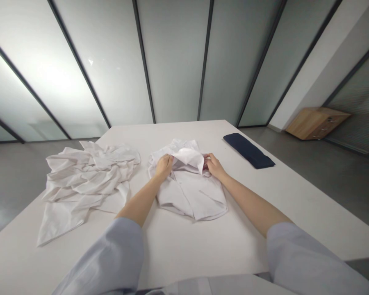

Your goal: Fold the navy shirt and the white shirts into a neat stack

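Frosted glass panels (175,61) across the top of the frame, grey floor (255,139), wooden cabinet (313,123) upper right. White desk (203,250) fills the lower half. White shirt (192,190) sits mid-frame on it, placket up, upper part bunched. Left hand (165,165): grip pinched on left side of the raised flap. Right hand (214,166): grip closed at the flap's right edge, fingertips partly hidden. Crumpled white cloth (89,176) left of frame, dark folded cloth (248,150) right. Handling, my read: light, limp, creases easily, not fragile; hold by flap corners or doubled edges. No readable brands or writing. Dark-red patch (205,167) by right fingers too small to identify.
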A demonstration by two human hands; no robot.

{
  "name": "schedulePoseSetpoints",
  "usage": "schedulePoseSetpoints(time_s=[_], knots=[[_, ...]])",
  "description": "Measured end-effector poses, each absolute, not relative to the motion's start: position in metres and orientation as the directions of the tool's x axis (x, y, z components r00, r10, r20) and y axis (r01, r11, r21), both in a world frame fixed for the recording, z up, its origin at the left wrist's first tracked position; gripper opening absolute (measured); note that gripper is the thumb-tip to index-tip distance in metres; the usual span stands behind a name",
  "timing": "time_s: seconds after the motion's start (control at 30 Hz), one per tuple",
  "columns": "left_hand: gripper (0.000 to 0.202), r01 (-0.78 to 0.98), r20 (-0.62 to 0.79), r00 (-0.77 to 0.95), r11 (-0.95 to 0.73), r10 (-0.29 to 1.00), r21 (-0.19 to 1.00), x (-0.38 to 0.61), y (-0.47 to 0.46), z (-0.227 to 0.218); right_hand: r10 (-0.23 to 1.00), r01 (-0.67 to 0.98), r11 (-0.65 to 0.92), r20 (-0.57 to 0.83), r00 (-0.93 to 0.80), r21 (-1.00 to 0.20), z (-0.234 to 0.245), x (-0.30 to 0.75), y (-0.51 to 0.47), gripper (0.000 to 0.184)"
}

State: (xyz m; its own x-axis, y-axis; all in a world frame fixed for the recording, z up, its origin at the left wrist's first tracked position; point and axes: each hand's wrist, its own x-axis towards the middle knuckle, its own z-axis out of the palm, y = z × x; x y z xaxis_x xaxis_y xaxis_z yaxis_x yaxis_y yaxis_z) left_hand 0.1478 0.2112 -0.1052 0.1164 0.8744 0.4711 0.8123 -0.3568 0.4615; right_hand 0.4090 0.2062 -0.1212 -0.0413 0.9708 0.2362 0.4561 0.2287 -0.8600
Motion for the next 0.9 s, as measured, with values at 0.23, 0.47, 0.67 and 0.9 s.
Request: schedulePoseSetpoints(time_s=[0.23, 0.47, 0.67, 0.9], knots=[[0.046, 0.635, 0.476, -0.327, -0.184, 0.816, 0.75, 0.134, 0.22, -0.107, 0.962, 0.561, 0.271, 0.198, -0.188, -0.782, -0.12, 0.408, 0.211, 0.075], [0.046, 0.707, 0.442, -0.144, -0.22, 0.885, 0.672, 0.138, 0.214, -0.105, 0.88, 0.652, 0.473, 0.272, -0.39, -0.593, -0.12, 0.402, 0.201, 0.067], [0.042, 0.768, 0.402, 0.057, -0.298, 0.914, 0.567, 0.145, 0.208, -0.106, 0.799, 0.625, 0.599, 0.323, -0.507, -0.5, -0.121, 0.395, 0.198, 0.03], [0.047, 0.53, 0.446, -0.286, -0.248, 0.848, 0.811, 0.129, 0.221, -0.11, 0.914, 0.338, 0.334, 0.389, 0.111, -0.88, -0.114, 0.416, 0.215, 0.029]])
